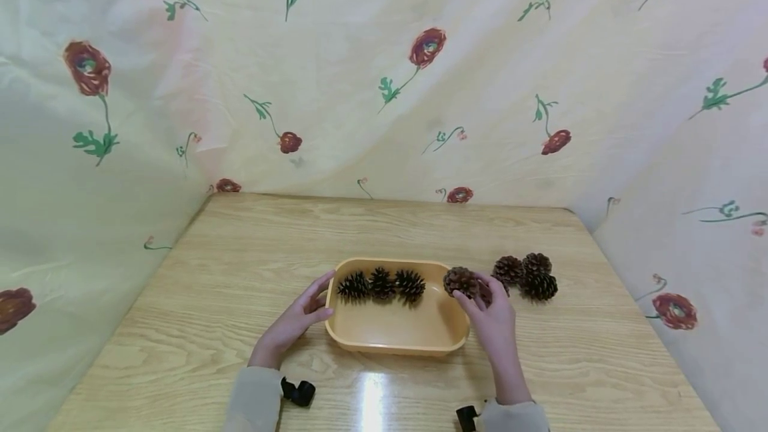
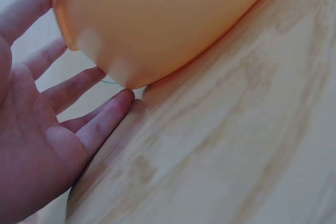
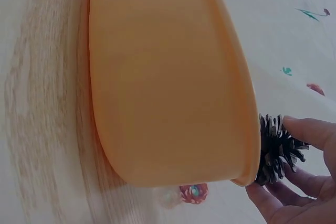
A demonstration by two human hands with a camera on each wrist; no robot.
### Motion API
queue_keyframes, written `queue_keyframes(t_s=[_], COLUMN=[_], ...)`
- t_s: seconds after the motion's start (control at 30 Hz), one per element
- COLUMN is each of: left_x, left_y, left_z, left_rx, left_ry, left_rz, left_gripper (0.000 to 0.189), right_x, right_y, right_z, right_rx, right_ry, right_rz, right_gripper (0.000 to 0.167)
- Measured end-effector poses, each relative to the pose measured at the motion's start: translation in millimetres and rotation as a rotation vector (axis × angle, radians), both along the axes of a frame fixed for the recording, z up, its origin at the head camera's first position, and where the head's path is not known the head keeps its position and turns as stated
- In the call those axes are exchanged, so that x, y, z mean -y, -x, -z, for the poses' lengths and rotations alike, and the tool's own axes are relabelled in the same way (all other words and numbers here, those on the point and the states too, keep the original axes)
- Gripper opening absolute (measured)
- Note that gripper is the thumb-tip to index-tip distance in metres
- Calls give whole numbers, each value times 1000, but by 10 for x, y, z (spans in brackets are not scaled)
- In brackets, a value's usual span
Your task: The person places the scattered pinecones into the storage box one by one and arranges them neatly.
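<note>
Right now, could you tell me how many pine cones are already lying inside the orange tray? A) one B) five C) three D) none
C: the head view shows three dark pine cones in a row along the far side of the orange tray, while the right hand holds a fourth pine cone over the tray's right rim and the left hand touches its left end.

Between our hands on the desk (image 1: 210, 272) sits the tray (image 1: 396, 342), our left hand (image 1: 297, 319) touching its left wall. Three cones (image 1: 382, 285) lie in a row inside, along the side farthest from us. Our right hand (image 1: 493, 315) holds one cone (image 1: 461, 281) just above the tray's right rim. Right of that hand (well beyond the tray) lie three more cones (image 1: 528, 275), clustered on the desk.
</note>
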State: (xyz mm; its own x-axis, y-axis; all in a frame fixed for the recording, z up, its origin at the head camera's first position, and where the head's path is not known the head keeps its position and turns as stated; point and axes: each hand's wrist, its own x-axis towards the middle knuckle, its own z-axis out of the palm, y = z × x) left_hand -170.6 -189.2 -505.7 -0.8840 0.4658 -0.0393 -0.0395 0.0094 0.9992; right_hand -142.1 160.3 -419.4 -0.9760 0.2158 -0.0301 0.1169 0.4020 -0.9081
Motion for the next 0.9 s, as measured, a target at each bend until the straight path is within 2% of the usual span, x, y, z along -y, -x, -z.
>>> queue_keyframes(t_s=[0.4,0.9], left_x=[-4,3], left_y=[-19,-57], left_z=[54,126], left_rx=[3,-39], left_ry=[9,-19], left_rz=[-13,14], left_gripper=[69,70], right_x=[46,110], right_y=[32,49], right_z=[126,253], right_rx=[-65,-111], right_ry=[31,25], right_rz=[-28,-57], right_gripper=[57,54])
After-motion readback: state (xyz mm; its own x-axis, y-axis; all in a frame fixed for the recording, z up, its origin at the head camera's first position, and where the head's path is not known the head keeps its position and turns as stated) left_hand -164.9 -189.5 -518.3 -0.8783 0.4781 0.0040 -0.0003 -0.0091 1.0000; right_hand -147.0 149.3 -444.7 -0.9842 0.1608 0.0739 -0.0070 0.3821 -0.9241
